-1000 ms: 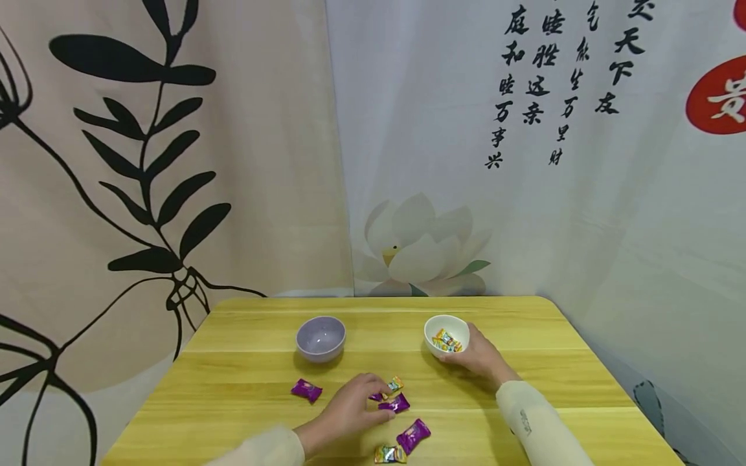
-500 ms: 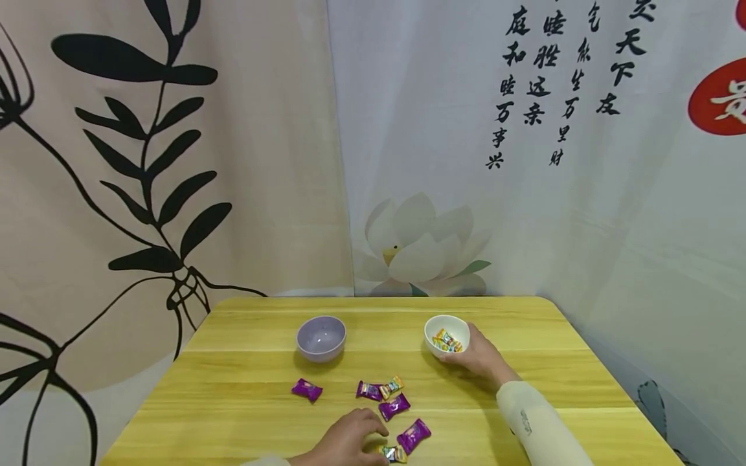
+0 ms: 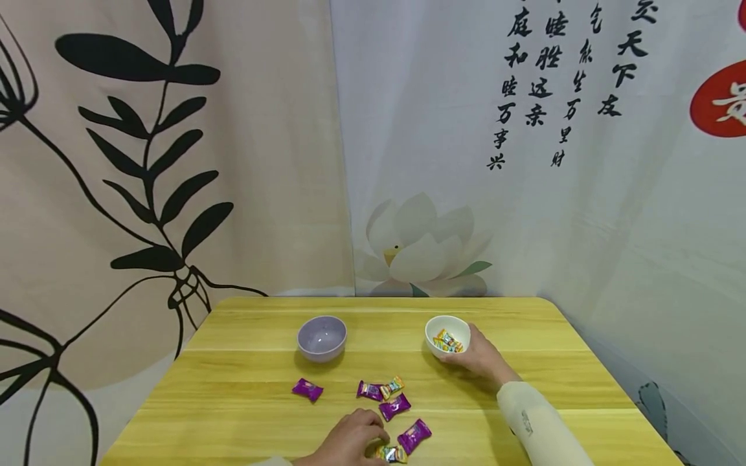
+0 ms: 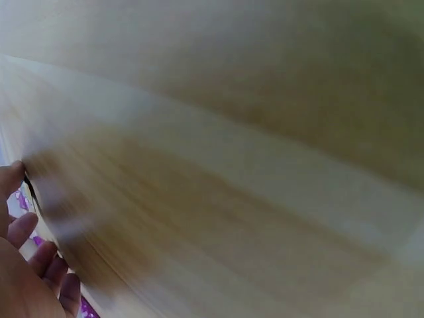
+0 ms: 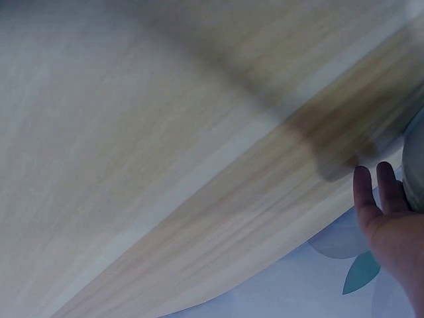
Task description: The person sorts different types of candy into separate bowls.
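Observation:
My left hand (image 3: 350,437) is low at the table's front, its thumb and forefinger closed in around the left end of a yellow wrapped candy (image 3: 393,454). That candy lies on the wood, its right part showing. In the left wrist view the fingers (image 4: 45,258) bend toward the thumb. Farther right, my right hand (image 3: 481,357) grips a small white bowl (image 3: 430,343) from its right side. Several yellow candies (image 3: 447,341) lie inside the bowl. In the right wrist view only a strip of the bowl (image 5: 415,162) shows beside the fingers.
A purple bowl (image 3: 322,349) stands at the back left. One purple candy (image 3: 307,389) lies apart at left. Near the middle are two purple candies (image 3: 395,406) and a yellow one (image 3: 392,388); another purple candy (image 3: 414,436) lies beside the left hand. A printed curtain (image 3: 280,162) hangs behind the table.
My left hand has come down toward the table's front, from the middle candies to the lowest yellow candy, leaving the middle ones lying there. My right hand and the white bowl stay in place.

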Action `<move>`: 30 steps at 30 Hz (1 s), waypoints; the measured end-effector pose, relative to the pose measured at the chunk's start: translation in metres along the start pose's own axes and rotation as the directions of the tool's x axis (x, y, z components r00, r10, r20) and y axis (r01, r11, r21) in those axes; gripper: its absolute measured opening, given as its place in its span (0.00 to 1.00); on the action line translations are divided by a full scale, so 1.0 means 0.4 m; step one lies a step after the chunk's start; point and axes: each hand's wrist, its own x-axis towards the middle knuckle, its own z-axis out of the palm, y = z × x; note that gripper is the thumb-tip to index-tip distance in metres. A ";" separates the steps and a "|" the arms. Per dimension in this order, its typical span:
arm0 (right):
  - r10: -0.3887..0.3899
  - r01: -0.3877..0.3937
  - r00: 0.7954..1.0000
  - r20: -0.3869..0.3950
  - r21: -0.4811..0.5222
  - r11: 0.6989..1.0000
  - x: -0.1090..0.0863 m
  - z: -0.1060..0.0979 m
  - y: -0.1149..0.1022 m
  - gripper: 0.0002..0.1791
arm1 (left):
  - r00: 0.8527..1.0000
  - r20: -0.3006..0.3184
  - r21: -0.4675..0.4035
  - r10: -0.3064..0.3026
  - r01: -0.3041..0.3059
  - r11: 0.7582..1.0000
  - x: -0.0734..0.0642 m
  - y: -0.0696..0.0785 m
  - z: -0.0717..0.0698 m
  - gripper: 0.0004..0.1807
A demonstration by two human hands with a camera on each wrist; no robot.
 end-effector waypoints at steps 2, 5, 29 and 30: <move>0.003 -0.003 1.000 0.000 0.004 1.000 -0.002 0.000 0.001 0.55 | 1.000 0.021 -0.006 -0.008 0.008 1.000 0.002 -0.001 -0.001 0.15; 0.006 -0.006 1.000 0.003 0.009 1.000 -0.005 0.001 0.002 0.55 | 0.999 0.037 0.000 -0.006 0.006 1.000 0.003 -0.001 0.000 0.14; 0.007 -0.007 1.000 -0.003 0.017 1.000 0.005 0.004 0.009 0.54 | 0.998 -0.045 0.018 0.051 -0.051 0.999 0.000 0.000 -0.041 0.11; 0.009 -0.009 1.000 -0.004 0.018 1.000 0.006 0.003 0.009 0.54 | 0.997 -0.061 0.021 0.046 -0.045 0.999 0.003 0.003 -0.045 0.11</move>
